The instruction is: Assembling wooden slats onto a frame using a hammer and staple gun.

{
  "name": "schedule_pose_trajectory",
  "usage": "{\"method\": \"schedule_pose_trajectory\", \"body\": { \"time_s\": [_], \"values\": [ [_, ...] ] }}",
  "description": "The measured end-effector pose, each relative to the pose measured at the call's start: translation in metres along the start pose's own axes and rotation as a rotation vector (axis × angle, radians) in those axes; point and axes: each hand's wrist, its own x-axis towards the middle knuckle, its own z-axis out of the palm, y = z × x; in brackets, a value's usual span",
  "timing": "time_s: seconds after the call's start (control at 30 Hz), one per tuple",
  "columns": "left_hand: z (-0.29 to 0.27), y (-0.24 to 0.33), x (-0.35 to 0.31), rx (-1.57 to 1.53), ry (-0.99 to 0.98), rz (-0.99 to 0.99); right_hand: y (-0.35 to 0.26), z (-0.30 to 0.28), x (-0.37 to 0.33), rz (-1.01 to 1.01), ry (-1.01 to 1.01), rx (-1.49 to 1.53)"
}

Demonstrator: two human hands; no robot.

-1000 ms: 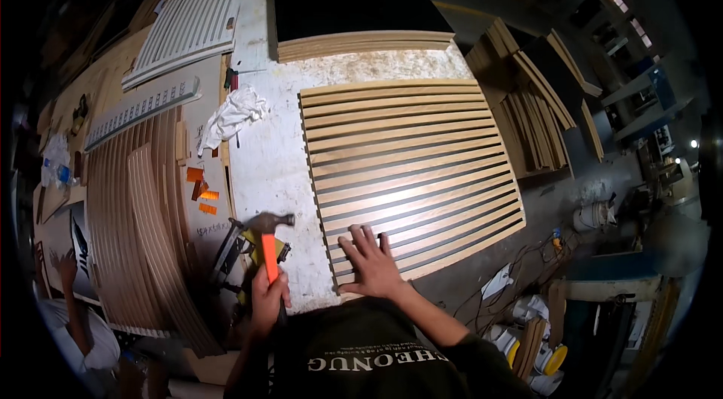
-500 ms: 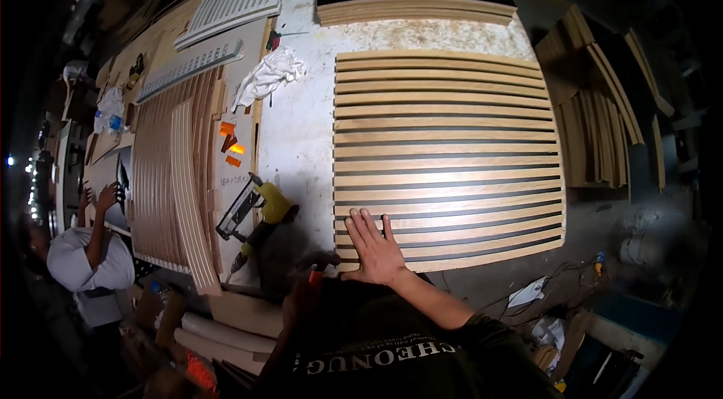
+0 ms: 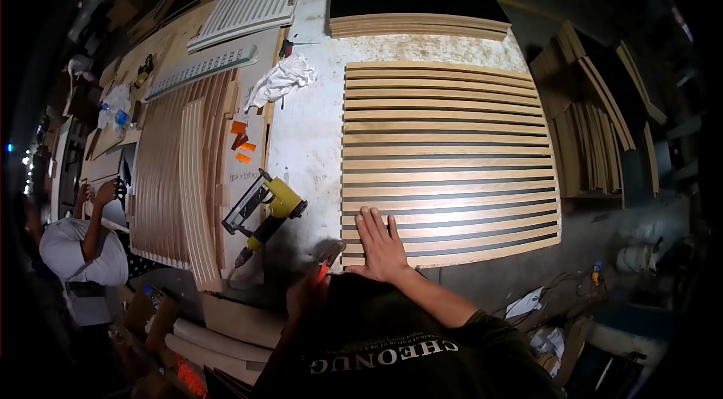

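Note:
A wooden slat panel [image 3: 452, 160], pale strips on a black backing, lies on the white worktable. My right hand [image 3: 382, 252] rests flat on its near left part, fingers spread. In the shade at the panel's near left corner, my left hand [image 3: 301, 295] is closed around a red-handled tool [image 3: 324, 272]. The tool's dark tip points up beside the panel's left edge; its exact kind is hard to make out. Left of the panel lies a yellow-green and black nail gun [image 3: 282, 199], nearest to my left hand.
A crumpled white cloth [image 3: 282, 81] and orange pieces [image 3: 245, 147] lie left. Beyond the panel sits a stack of black-topped boards [image 3: 418, 26]. Brown slatted panels [image 3: 169, 173] and a white slatted panel [image 3: 256, 0] are at left. Another person [image 3: 83, 252] works far left.
My view has shifted slightly, so the panel and table sit lower. The tool in my left hand now shows more clearly beside the panel's corner. My right hand stays flat on the slats.

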Motion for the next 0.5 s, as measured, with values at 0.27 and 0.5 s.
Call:
{"method": "schedule_pose_trajectory", "body": {
  "time_s": [0.27, 0.5],
  "values": [
    [-0.015, -0.007, 0.005, -0.079, 0.041, 0.217, -0.006, -0.001, 0.0, 0.018, 0.033, -0.043],
    [-0.019, -0.009, 0.026, -0.018, -0.166, 0.133, -0.004, 0.001, 0.006, 0.038, -0.008, -0.066]
  ]
}}
